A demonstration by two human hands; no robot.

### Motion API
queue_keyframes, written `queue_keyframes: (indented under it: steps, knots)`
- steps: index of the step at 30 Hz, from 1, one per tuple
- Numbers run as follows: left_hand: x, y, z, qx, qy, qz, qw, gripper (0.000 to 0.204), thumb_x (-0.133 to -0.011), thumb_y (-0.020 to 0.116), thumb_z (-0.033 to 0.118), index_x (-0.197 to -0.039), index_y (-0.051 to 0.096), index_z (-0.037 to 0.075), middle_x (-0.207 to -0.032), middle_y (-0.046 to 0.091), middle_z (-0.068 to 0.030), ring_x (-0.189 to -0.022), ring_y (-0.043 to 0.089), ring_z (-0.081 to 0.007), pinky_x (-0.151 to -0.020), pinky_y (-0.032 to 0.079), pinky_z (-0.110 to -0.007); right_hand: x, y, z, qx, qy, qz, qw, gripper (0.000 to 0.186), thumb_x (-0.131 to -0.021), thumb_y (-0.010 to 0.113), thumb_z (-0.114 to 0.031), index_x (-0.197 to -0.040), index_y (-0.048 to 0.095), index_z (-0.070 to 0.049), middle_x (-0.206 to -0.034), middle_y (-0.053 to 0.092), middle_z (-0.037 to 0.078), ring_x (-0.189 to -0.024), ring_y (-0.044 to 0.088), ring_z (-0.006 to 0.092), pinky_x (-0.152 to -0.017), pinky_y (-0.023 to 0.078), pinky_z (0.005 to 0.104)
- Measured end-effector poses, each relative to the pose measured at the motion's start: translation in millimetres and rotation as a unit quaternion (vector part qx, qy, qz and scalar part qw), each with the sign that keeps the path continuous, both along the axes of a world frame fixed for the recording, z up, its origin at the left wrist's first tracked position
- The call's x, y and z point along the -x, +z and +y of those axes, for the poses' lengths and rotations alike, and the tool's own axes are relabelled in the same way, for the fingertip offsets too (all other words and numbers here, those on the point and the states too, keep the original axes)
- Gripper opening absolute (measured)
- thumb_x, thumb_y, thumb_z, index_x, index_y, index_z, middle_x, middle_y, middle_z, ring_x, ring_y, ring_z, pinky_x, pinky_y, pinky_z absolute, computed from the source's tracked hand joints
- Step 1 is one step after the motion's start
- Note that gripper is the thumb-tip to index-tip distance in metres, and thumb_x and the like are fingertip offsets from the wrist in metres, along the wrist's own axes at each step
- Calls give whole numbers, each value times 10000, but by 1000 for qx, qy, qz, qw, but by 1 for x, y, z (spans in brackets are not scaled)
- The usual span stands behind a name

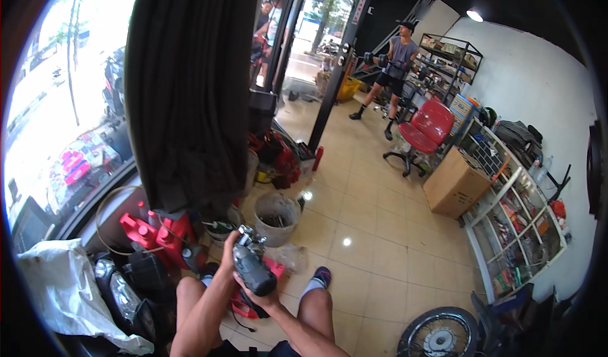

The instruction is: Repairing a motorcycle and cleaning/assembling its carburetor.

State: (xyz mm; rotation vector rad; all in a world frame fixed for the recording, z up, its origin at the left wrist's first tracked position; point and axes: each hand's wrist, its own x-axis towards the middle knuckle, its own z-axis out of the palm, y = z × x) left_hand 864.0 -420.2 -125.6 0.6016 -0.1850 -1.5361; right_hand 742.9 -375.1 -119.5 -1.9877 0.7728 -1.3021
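Note:
Between my knees I hold a dark grey machine part with a rounded lower end and shiny metal fittings at its top; its exact kind I cannot make out. My left hand grips its upper left side, close to the fittings. Under its lower end, my right hand cups it, with most fingers hidden behind the part. Below on the floor lies a red item, partly covered by my arms, with a black cord beside it. A clear plastic bag is just beyond the part.
A grey bucket holding metal pieces stands ahead, with red jugs to the left. A spoked wheel lies at lower right. Farther off are a red chair, a cardboard box, a glass cabinet and a person holding a dumbbell.

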Motion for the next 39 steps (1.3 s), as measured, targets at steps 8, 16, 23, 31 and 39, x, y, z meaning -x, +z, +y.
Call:
queue_keyframes:
  steps: [8, 16, 23, 31, 39]
  knots:
    - [-1, 3, 6, -19, -14, -17, 1000, 415, -839, 484, 481, -871, 614, 88, -731, 639, -63, -605, 608, -197, -579, 520, -316, 6, 2, 4, -23, 43, 1, 999, 261, -784, 702, -228, -933, 613, -34, -839, 651, 100, -727, 626, 238, -644, 492, 350]
    - [3, 21, 13, -16, -16, -33, 999, 442, -847, 474, 492, -875, 619, 76, -736, 648, -79, -602, 611, -206, -586, 523, -319, 8, 7, 4, -38, 29, -32, 998, 276, -772, 713, -248, -929, 616, -43, -824, 656, 88, -727, 636, 234, -648, 502, 334]
    - [6, 30, 17, -11, -5, -27, 1000, 441, -854, 453, 478, -836, 606, 65, -709, 633, -67, -583, 597, -196, -569, 508, -311, 12, 12, 7, -25, 52, -15, 998, 232, -780, 701, -242, -894, 628, -53, -802, 655, 77, -711, 635, 227, -628, 501, 329]
    - [6, 30, 16, -38, -11, -2, 999, 453, -855, 449, 493, -791, 592, 69, -651, 615, -64, -538, 586, -197, -531, 504, -305, 7, 19, 4, -17, 30, -32, 999, 212, -787, 693, -231, -887, 627, -56, -786, 649, 79, -688, 624, 234, -613, 497, 339]
    - [3, 25, 13, -54, -20, -14, 998, 451, -848, 454, 495, -791, 593, 70, -653, 618, -64, -536, 591, -193, -527, 506, -300, 4, 16, 2, -45, 48, -22, 998, 236, -782, 704, -212, -908, 608, -37, -803, 647, 84, -711, 623, 212, -640, 496, 326]
